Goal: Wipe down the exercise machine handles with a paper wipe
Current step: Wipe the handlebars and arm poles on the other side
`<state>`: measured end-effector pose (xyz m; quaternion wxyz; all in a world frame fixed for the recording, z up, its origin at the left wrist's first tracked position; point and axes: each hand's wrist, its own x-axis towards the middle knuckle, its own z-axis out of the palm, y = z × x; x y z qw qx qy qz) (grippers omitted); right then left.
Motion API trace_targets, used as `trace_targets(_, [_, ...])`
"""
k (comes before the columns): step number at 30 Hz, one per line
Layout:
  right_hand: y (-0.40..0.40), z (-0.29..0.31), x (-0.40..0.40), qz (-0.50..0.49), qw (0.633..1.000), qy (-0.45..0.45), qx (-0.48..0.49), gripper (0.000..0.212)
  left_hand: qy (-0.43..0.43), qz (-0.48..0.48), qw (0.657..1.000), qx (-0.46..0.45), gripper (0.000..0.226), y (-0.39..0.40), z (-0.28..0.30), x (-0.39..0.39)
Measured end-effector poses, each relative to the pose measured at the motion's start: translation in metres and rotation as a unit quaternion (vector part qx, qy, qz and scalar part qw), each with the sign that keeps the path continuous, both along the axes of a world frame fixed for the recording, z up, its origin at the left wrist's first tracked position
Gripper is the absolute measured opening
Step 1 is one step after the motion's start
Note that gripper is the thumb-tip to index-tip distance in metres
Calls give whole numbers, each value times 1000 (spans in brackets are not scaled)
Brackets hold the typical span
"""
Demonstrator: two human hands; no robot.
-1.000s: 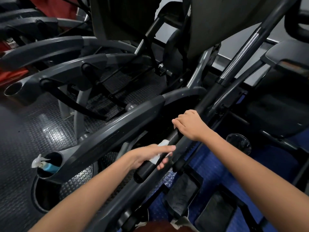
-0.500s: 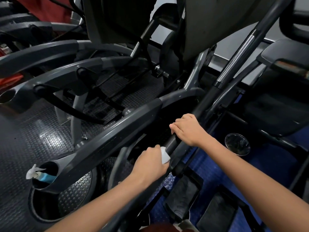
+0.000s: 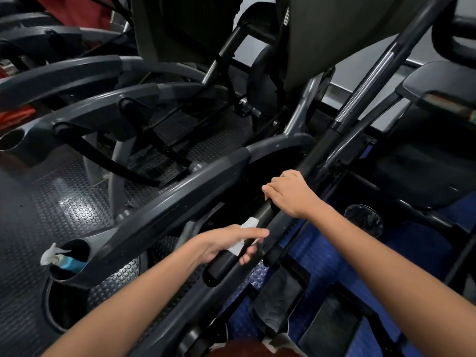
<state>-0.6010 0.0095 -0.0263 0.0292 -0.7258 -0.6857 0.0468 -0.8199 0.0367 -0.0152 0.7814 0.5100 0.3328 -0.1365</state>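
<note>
A long black handle (image 3: 260, 217) of the exercise machine runs from the upper right down to its free end near the bottom centre. My left hand (image 3: 226, 244) wraps the lower part of that handle with a white paper wipe (image 3: 244, 234) pressed between palm and bar. My right hand (image 3: 289, 193) grips the same handle a little higher up, fingers curled over it. The handle's end cap (image 3: 212, 275) sticks out below my left hand.
A grey curved side rail (image 3: 164, 215) runs left of the handle and ends in a cup holder (image 3: 68, 261) holding a blue spray bottle (image 3: 65, 261). Black foot pedals (image 3: 278, 305) lie below on blue flooring. More machines stand on studded rubber floor to the left.
My left hand has slid with the wipe back down the handle and rolled over, fingers now showing under the bar. My right hand holds the same spot.
</note>
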Motion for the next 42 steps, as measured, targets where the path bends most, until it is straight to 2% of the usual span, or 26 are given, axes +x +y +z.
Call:
trace_targets(4, [-2,0,-1,0,1000,-5,5,45,35,-8,997,70,33,-14,1,-39])
trace_targets(7, [-2,0,-3,3,1000,-17,4,46,93,-9,977,193,31,-25,6,-49])
trace_targets(9, [-2,1,-4,-2,1000,-18,2,48,150,-65,925,343,32,-27,6,-47])
trace_targets(11, [-3,1,-5,-6,1000,-24,5,54,193,-114,839,496,36,-29,5,-40])
trace_targets(13, [-3,1,-5,-5,1000,-26,8,63,192,-126,772,593,41,-29,3,-26])
trace_targets(14, [-3,1,-5,-4,1000,-20,9,66,183,-121,760,612,42,-28,2,-18])
trace_targets(16, [-1,0,-3,-10,1000,10,14,66,177,-99,774,600,41,-23,0,2])
trace_targets(17, [-1,-1,-2,-14,999,28,17,63,170,-87,798,572,40,-18,-1,13])
trace_targets(20, [0,-1,0,-22,997,66,31,54,91,-48,920,378,27,-1,-1,35])
trace_targets(21, [0,-1,1,-24,996,75,29,53,68,-39,950,303,26,4,1,39])
trace_targets(24, [1,1,0,-28,996,85,28,54,21,-46,985,163,29,13,8,38])
trace_targets(29, [-1,5,-1,-18,997,73,14,47,-6,10,1000,29,30,4,4,21])
trace_targets(35, [-2,2,-1,-9,999,45,17,44,24,-49,996,70,41,-8,5,-29])
trace_targets(39, [-3,2,0,-2,999,35,12,47,64,-43,985,151,40,-20,11,-52])
trace_targets(41, [-3,1,-1,-4,999,31,12,52,106,-89,951,275,43,-22,14,-55])
trace_targets(42, [-3,1,-1,-5,999,31,14,54,129,-118,919,353,48,-23,15,-55])
